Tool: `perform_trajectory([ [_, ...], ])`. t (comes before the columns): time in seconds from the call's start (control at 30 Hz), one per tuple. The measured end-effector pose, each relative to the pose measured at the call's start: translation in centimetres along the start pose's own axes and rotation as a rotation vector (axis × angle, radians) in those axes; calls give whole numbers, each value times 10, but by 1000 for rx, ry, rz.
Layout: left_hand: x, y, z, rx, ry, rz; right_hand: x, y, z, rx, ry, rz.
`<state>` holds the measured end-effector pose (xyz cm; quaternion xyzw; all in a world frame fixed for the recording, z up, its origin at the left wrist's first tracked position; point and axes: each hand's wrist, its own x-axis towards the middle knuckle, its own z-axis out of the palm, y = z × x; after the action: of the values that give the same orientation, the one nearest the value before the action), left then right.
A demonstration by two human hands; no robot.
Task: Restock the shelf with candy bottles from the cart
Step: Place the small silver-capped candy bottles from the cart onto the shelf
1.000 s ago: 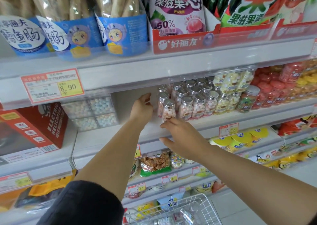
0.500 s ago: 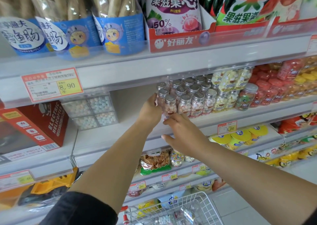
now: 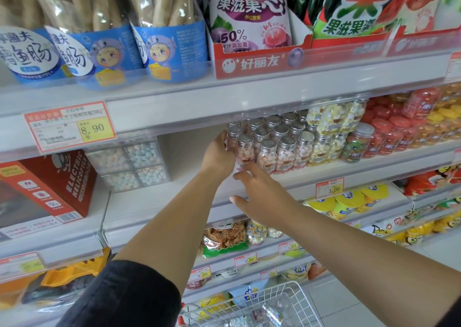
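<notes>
At mid shelf [image 3: 159,202], L hand [image 3: 219,153] presses flat on candy bottles [image 3: 284,154], R hand [image 3: 260,193] spread open just in front.

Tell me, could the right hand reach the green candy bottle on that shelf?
Probably yes: the right hand is open at the edge of the shelf, and the green candy bottle stands in the front row with nothing before it.

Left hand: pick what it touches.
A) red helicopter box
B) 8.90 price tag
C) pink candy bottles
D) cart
C: the left hand lies against the side of the leftmost pink candy bottles standing on the shelf.
</notes>
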<state>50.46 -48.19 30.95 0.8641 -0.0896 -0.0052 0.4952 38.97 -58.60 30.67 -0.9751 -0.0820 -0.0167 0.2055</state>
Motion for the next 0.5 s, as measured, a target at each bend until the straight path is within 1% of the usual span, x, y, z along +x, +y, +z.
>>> perform_trajectory([
  [0.1, 5, 1, 1, 13, 15, 1, 5, 0, 1, 3, 0, 1],
  [0.33, 19, 0, 5, 26, 29, -57, 16, -4, 5, 14, 0, -14],
  [0.5, 25, -2, 8, 20, 49, -52, 20, -5, 4, 22, -31, 2],
])
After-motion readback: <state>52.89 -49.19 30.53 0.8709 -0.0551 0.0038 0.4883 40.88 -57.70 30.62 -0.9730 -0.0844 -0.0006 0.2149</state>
